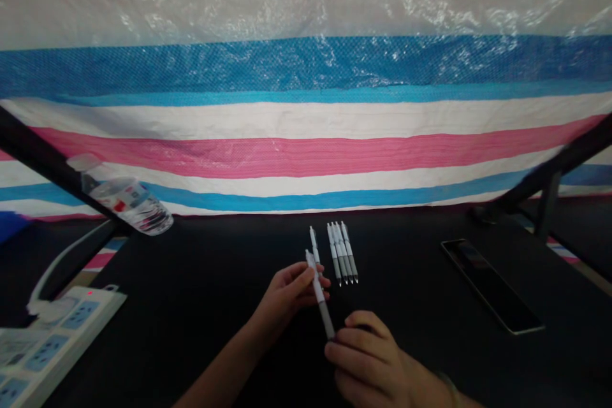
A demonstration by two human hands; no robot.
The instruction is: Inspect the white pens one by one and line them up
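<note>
A white pen with a grey grip [318, 290] slants between my two hands above the black table. My left hand [291, 290] pinches its upper barrel between thumb and fingers. The fingers of my right hand [366, 350] are closed at the pen's lower end and hide its tip. Just beyond my left fingers lies another white pen [313, 241], its lower part covered by that hand. To its right, several matching pens [342, 253] rest side by side, tips toward me.
A smartphone [492, 285] lies on the black table [396, 255] at the right. At the left are a white power strip [62, 338] with a plugged-in cable and a tilted plastic bottle [129, 201]. Dark bars flank both sides, and a striped plastic sheet [306, 121] hangs behind.
</note>
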